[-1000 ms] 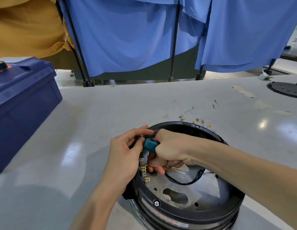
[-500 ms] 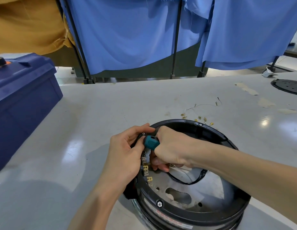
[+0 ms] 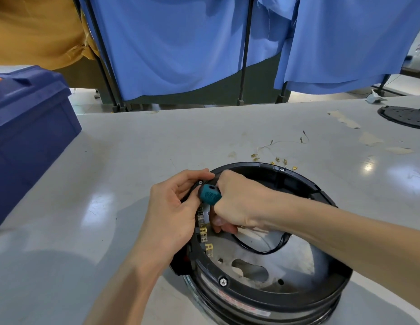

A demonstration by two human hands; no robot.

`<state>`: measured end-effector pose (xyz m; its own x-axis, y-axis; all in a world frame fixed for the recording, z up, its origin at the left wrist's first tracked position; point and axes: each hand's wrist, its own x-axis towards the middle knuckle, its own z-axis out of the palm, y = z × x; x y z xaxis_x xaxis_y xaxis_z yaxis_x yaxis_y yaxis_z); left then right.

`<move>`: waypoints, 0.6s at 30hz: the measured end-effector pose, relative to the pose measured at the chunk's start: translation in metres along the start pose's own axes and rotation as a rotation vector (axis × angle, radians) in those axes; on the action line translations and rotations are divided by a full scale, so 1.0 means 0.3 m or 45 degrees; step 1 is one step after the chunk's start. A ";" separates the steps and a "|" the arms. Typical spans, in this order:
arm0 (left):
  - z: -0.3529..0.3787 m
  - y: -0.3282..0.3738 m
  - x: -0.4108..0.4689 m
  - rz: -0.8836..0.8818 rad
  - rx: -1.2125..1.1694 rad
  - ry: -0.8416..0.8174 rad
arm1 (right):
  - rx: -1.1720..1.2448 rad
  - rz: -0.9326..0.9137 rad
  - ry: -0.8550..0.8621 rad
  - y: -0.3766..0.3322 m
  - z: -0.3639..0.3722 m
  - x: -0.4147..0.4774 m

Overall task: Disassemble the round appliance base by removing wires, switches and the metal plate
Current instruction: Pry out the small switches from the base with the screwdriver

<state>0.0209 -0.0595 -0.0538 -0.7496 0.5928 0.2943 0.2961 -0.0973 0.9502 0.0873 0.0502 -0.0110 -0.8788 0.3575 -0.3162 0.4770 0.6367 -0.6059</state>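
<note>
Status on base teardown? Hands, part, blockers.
Left hand grips round black appliance base rim; right hand grips teal-handled screwdriver, tip hidden. Black wire loop lies on grey metal plate inside. No blockers seen.

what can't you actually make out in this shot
Head view only:
Screwdriver shaft and tip: hidden in the grip of the right hand, so what it works on is unclear.
Rim section under the left hand: covered.
Red label on the appliance base: text blurred.
Blue toolbox: cut off by the left edge.
Black disc: cut off by the right edge.
Brass terminals on the table: too small to count.
</note>
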 end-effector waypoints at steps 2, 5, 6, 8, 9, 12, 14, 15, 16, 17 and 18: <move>-0.010 -0.003 -0.002 -0.010 -0.025 0.023 | -0.052 0.009 -0.018 0.029 -0.017 -0.032; -0.023 -0.004 0.004 -0.045 -0.058 0.060 | 0.034 0.132 -0.016 0.105 -0.068 -0.080; -0.015 -0.003 0.005 -0.047 -0.040 0.063 | 0.065 0.151 -0.007 0.124 -0.087 -0.086; -0.001 0.001 0.004 -0.057 -0.008 0.066 | 0.131 0.148 -0.004 0.142 -0.107 -0.087; 0.004 0.006 0.002 -0.059 -0.004 0.071 | 0.171 0.136 -0.022 0.140 -0.112 -0.086; 0.000 0.012 0.000 -0.073 -0.005 0.087 | 0.248 0.098 -0.100 0.136 -0.115 -0.082; -0.001 0.014 0.002 -0.084 0.009 0.095 | 0.256 0.085 -0.108 0.138 -0.118 -0.076; 0.001 0.014 0.001 -0.089 0.017 0.097 | 0.254 0.078 -0.111 0.137 -0.117 -0.075; 0.003 0.013 0.001 -0.091 0.025 0.098 | 0.253 0.072 -0.117 0.137 -0.116 -0.074; 0.004 0.013 0.002 -0.090 0.031 0.099 | 0.252 0.067 -0.129 0.134 -0.115 -0.072; 0.004 0.013 0.002 -0.091 0.037 0.099 | 0.246 0.064 -0.148 0.132 -0.114 -0.071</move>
<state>0.0224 -0.0586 -0.0500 -0.8129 0.5332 0.2342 0.2567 -0.0329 0.9659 0.1254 0.0912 -0.0032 -0.8550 0.2977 -0.4248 0.5186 0.4731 -0.7122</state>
